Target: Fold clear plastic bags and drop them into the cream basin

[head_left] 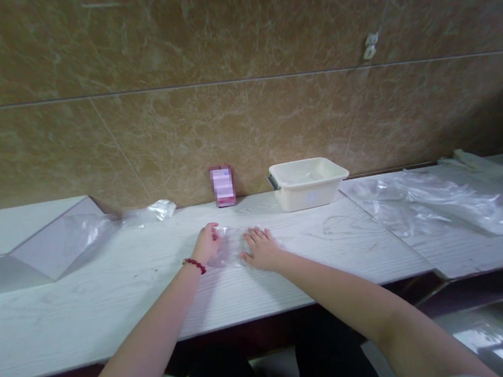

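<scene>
A clear plastic bag (229, 248) lies on the white wood-grain table (227, 302), right in front of me. My left hand (207, 244), with a red bead bracelet at the wrist, has its fingers curled and closed at the bag's left edge. On the bag's right part my right hand (261, 250) rests flat, palm down, fingers spread. Part of the bag is hidden under that hand. Just behind the hands, a small upright card or phone-like panel (223, 186) leans against the wall, its face blurred.
To the right behind the hands stands a cream plastic tub (310, 197) with a grey handle. Several clear plastic bags (436, 199) spread over the right end. At left sits a white box (31, 232) beside crumpled clear plastic (159, 211). A tiled wall (174, 136) closes off the back.
</scene>
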`<state>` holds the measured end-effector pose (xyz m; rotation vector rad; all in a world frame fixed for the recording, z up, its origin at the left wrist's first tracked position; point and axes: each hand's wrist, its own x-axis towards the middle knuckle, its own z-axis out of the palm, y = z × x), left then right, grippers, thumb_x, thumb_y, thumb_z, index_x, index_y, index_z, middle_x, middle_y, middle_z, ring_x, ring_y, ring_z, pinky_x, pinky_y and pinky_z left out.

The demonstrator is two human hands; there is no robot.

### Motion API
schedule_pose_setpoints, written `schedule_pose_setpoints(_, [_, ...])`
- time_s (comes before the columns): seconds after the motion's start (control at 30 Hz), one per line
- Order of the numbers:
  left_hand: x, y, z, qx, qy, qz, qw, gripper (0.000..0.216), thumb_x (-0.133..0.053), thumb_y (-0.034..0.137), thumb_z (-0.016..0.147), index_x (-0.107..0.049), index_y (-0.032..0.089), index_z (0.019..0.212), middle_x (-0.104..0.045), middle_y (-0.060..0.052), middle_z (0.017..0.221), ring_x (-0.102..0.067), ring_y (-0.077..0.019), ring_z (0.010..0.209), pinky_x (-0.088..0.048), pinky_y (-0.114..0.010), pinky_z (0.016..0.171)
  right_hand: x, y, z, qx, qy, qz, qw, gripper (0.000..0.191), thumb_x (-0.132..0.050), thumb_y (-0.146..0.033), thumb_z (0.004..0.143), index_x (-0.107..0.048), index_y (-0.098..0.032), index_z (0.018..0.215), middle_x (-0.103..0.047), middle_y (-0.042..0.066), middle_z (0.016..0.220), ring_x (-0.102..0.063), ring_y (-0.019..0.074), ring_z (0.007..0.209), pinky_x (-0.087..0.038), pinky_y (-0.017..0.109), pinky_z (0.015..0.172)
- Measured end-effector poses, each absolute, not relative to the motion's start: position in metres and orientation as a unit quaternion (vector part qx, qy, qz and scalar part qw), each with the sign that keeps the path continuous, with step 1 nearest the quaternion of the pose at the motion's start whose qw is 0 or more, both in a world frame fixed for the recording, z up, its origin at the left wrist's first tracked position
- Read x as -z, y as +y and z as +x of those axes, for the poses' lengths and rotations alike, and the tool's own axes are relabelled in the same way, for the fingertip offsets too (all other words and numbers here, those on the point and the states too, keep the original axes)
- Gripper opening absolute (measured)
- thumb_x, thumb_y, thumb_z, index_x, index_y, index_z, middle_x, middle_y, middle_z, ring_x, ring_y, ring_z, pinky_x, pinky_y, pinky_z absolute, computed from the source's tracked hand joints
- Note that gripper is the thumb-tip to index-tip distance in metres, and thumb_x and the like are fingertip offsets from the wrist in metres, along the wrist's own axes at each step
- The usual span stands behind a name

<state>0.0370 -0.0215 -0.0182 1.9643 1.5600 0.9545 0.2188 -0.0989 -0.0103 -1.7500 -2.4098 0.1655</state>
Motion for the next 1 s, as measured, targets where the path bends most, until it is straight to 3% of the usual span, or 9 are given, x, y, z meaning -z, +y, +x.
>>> schedule_pose_setpoints(0.1, [0.024, -0.024, 0.030, -0.350, 0.490, 0.783, 0.156, 0.039, -0.046, 0.005, 0.065, -0.047, 0.015, 0.103, -0.045, -0.008, 0.102, -0.053, -0.0133, 0.085, -0.042, -0.029, 0.081, 0.010, -0.099, 0.219, -0.053, -0.805, -0.585, 0.080, 0.066, -0.018, -0.054, 0.078, -0.024, -0.011, 0.127, -0.018, 0.012, 0.135, -0.011, 0.0263, 0.123, -0.005, 0.045, 0.096])
schedule_pose_setpoints(0.23, [0.026, -0.027, 0.025, -0.397, 0.529, 0.734, 0.155, 0.038, -0.046, 0.007, 0.067, -0.045, 0.014, 0.105, -0.040, -0.010, 0.106, -0.051, -0.0153, 0.090, -0.042, -0.030, 0.081, 0.012, -0.098, 0.219, -0.056, -0.804, -0.585, 0.086, 0.068, -0.019, -0.056, 0.076, -0.024, -0.012, 0.128, -0.018, 0.012, 0.134, -0.012, 0.0267, 0.122, -0.006, 0.045, 0.096])
schedule_pose_setpoints(0.43, [0.016, -0.033, 0.031, -0.457, 0.626, 0.523, 0.355, 0.041, -0.049, 0.010, 0.067, -0.041, 0.018, 0.106, -0.046, -0.009, 0.103, -0.054, -0.0115, 0.070, -0.046, -0.026, 0.060, 0.014, -0.095, 0.219, -0.055, -0.811, -0.576, 0.084, 0.070, -0.018, -0.058, 0.075, -0.023, -0.013, 0.128, -0.017, 0.012, 0.135, -0.011, 0.0270, 0.122, -0.006, 0.047, 0.095])
schedule_pose_setpoints(0.6, [0.011, -0.033, 0.042, -0.490, 0.597, 0.441, 0.457, 0.042, -0.051, 0.007, 0.065, -0.039, 0.017, 0.105, -0.045, -0.009, 0.104, -0.053, -0.0073, 0.066, -0.044, -0.021, 0.060, 0.013, -0.096, 0.219, -0.046, -0.817, -0.569, 0.083, 0.070, -0.018, -0.059, 0.075, -0.024, -0.013, 0.128, -0.019, 0.012, 0.134, -0.011, 0.0271, 0.123, -0.006, 0.047, 0.095])
schedule_pose_setpoints(1.0, [0.030, -0.030, 0.040, -0.490, 0.577, 0.527, 0.386, 0.034, -0.055, 0.007, 0.059, -0.050, 0.016, 0.091, -0.054, -0.007, 0.093, -0.053, -0.0146, 0.084, -0.043, -0.022, 0.063, 0.002, -0.091, 0.199, -0.058, -0.847, -0.519, 0.096, 0.060, -0.019, -0.053, 0.079, -0.026, -0.018, 0.127, -0.020, 0.009, 0.135, -0.011, 0.0234, 0.123, -0.007, 0.045, 0.097])
